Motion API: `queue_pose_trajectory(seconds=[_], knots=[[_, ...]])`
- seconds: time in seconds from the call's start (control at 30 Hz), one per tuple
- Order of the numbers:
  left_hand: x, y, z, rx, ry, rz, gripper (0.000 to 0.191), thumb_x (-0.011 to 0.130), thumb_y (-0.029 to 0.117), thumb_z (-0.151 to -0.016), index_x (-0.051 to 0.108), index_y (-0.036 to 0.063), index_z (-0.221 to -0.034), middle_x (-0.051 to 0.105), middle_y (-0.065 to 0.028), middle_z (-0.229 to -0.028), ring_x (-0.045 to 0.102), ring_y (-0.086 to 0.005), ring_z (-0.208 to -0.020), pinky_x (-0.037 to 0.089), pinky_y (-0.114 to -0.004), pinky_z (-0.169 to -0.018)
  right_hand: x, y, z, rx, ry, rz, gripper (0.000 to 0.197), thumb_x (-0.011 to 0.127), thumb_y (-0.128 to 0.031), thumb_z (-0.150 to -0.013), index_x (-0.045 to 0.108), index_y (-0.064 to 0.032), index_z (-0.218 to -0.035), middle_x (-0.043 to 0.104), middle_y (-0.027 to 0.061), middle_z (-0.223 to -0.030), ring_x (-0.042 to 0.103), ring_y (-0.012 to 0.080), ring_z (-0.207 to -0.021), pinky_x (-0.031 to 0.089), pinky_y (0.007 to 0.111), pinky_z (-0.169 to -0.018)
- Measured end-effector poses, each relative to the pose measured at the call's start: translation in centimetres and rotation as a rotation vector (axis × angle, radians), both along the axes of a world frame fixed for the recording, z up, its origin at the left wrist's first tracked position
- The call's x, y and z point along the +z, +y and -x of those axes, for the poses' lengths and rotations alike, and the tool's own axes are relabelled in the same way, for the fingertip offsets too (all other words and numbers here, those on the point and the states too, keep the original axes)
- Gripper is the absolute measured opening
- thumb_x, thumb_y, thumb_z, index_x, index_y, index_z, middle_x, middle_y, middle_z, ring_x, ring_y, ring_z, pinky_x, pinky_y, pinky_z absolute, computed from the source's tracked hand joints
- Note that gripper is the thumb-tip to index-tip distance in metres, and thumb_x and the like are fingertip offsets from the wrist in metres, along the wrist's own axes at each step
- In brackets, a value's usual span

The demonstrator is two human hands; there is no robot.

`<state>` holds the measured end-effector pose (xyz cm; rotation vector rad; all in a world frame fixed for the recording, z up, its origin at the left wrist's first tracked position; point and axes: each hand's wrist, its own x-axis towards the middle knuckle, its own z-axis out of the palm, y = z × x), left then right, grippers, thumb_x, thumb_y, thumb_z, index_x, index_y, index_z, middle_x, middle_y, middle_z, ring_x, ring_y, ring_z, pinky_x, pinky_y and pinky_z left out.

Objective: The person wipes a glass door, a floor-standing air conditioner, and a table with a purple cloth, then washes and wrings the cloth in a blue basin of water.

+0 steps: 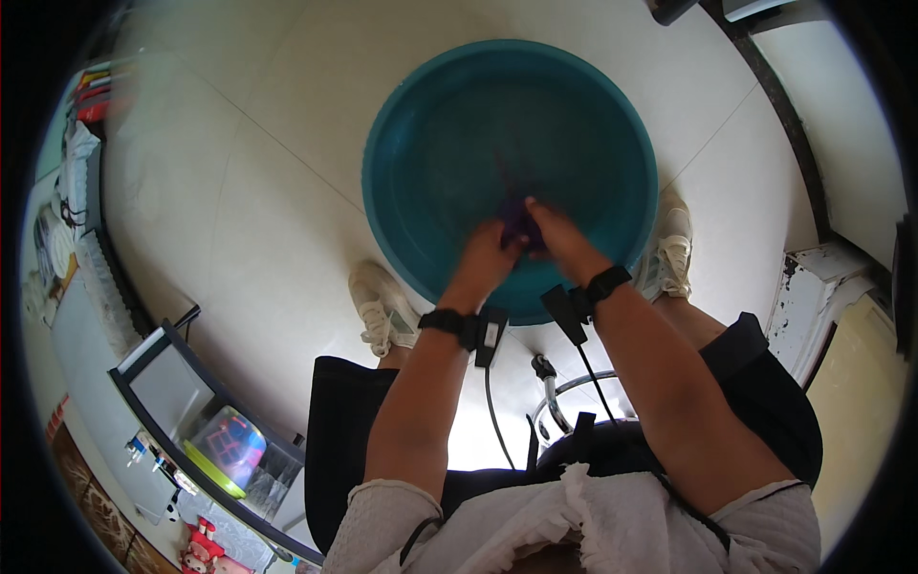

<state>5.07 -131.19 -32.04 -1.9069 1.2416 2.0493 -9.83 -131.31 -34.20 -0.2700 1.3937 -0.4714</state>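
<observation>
A large round teal plastic basin (430, 287) stands on the floor between my feet. Both hands reach into it near its front side. A dark purple cloth-like thing (513, 219) is bunched between them, blurred, so its exact kind is unclear. My left hand (488, 251) grips its left side, fingers curled round it. On the other side my right hand (558, 233) holds it, with the thumb along the top. A faint reddish streak (504, 168) shows beyond the cloth in the basin. Water appears to fill the bottom, though its level is hard to tell.
Pale floor tiles (287, 107) surround the basin. My shoes (380, 308) flank it. Each wrist wears a black strap with a cabled device (491, 333). Chrome stool legs (552, 402) stand under me. At left is a glass-front cabinet (172, 373); at right, a chipped white box (810, 280).
</observation>
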Motion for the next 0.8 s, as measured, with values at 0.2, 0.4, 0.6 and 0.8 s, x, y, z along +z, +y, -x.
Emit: queue_pose_trajectory(seconds=[0.2, 0.4, 0.6, 0.8], knots=[[1.4, 2.8, 1.3, 0.048, 0.173, 0.912, 0.037, 0.055, 0.022, -0.091, 0.048, -0.0004, -0.119, 0.046, -0.0173, -0.126, 0.047, -0.0313, -0.113, 0.039, -0.037, -0.094, 3.6, -0.7, -1.3, -0.174, -0.371, -0.201, 0.033, 0.048, -0.045, -0.092, 0.055, -0.0134, -0.097, 0.057, 0.0012, -0.082, 0.055, 0.0130, -0.067, 0.046, 0.029, -0.052], [2.6, 2.7, 2.2, 0.113, 0.005, 1.080, 0.033, 0.046, 0.024, -0.095, 0.045, -0.0022, -0.115, 0.043, -0.0194, -0.121, 0.040, -0.0355, -0.112, 0.033, -0.041, -0.096, 4.7, -1.4, -2.3, -0.266, -0.434, -0.219, 0.028, 0.051, -0.042, -0.092, 0.056, -0.0143, -0.091, 0.055, 0.0004, -0.076, 0.053, 0.0120, -0.061, 0.037, 0.026, -0.043], [3.0, 0.0, 1.4, 0.052, -0.073, 0.965, 0.030, 0.043, 0.026, -0.096, 0.052, -0.0010, -0.106, 0.054, -0.0164, -0.106, 0.051, -0.0310, -0.096, 0.039, -0.039, -0.085, 3.9, -1.1, -2.4, -0.149, -0.465, -0.198, 0.040, 0.042, -0.051, -0.093, 0.054, -0.0145, -0.081, 0.051, -0.0004, -0.066, 0.046, 0.0127, -0.052, 0.027, 0.027, -0.038], [-0.2, -3.6, -1.9, 0.350, -0.098, 0.281, 0.037, 0.052, 0.031, -0.092, 0.054, 0.0012, -0.114, 0.059, -0.0188, -0.106, 0.060, -0.0329, -0.078, 0.048, -0.038, -0.071, 0.6, -0.6, -2.7, 0.281, 0.063, 0.087, 0.057, 0.038, -0.059, -0.090, 0.059, -0.0061, -0.089, 0.060, 0.0095, -0.071, 0.059, 0.0224, -0.065, 0.043, 0.035, -0.053]])
